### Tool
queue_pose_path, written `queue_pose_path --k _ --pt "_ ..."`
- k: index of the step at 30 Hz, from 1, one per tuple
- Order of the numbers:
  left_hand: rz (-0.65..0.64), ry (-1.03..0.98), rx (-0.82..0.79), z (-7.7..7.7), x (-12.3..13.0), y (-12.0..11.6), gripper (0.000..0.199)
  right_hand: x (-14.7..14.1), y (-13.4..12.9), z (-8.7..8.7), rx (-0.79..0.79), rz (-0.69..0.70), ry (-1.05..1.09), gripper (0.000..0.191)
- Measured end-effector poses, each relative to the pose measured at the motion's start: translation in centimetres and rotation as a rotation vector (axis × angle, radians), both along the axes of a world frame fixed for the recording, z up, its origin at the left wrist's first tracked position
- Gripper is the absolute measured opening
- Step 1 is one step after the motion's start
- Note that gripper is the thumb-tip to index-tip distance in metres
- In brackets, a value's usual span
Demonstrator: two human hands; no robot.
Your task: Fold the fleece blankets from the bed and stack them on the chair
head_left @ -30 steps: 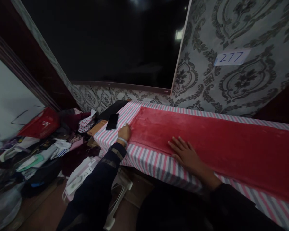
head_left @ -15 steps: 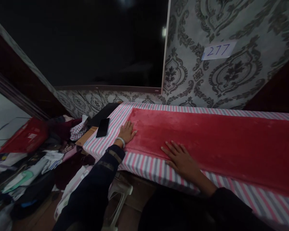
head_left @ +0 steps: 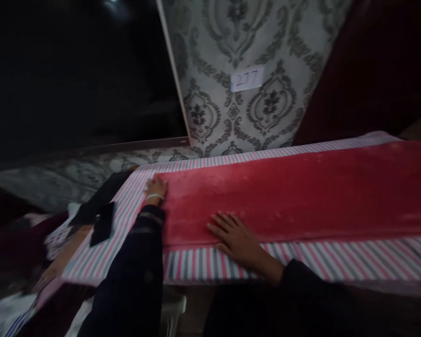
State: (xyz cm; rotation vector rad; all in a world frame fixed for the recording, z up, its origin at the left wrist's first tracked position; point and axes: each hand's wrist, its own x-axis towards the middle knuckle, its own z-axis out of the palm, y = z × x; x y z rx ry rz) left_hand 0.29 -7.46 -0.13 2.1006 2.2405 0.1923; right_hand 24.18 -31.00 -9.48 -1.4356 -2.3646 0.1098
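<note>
A long piece of plush red fabric [head_left: 301,196] lies flat along a table covered by a pink, grey and white striped cloth [head_left: 196,267]. My left hand [head_left: 156,188] rests at the fabric's far left corner, palm down, fingers apart though slightly blurred. Near the front edge, my right hand [head_left: 238,241] lies flat with fingers spread, partly on the red fabric and partly over the stripes. Neither hand grips anything.
A black phone [head_left: 104,224] lies on the striped cloth at the left. Piled clothes [head_left: 10,309] fill the lower left. A large dark screen [head_left: 84,75] and a paper marked 277 [head_left: 247,78] are on the wall behind. A white plastic stool [head_left: 173,306] stands below the table.
My left hand has slid away from me along the fabric's left edge to its far corner. My right hand stays flat near the front edge. The view has turned right.
</note>
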Motion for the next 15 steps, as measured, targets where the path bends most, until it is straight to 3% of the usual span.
queue_pose_path --k 6,9,12,15 --pt "0.209 0.005 0.071 -0.2 0.9 2.2 0.064 0.4 0.3 1.6 -0.068 -0.001 0.067 0.058" --pt "0.326 0.014 0.028 -0.1 0.3 3.4 0.060 0.5 0.3 2.1 -0.057 -0.016 0.037 0.057" --pt "0.331 0.107 -0.095 0.7 -0.3 4.8 0.057 0.6 0.2 2.2 -0.023 -0.019 0.014 0.056" --pt "0.357 0.141 -0.061 2.0 -0.3 5.5 0.063 0.7 0.1 1.9 0.039 -0.017 0.043 0.051"
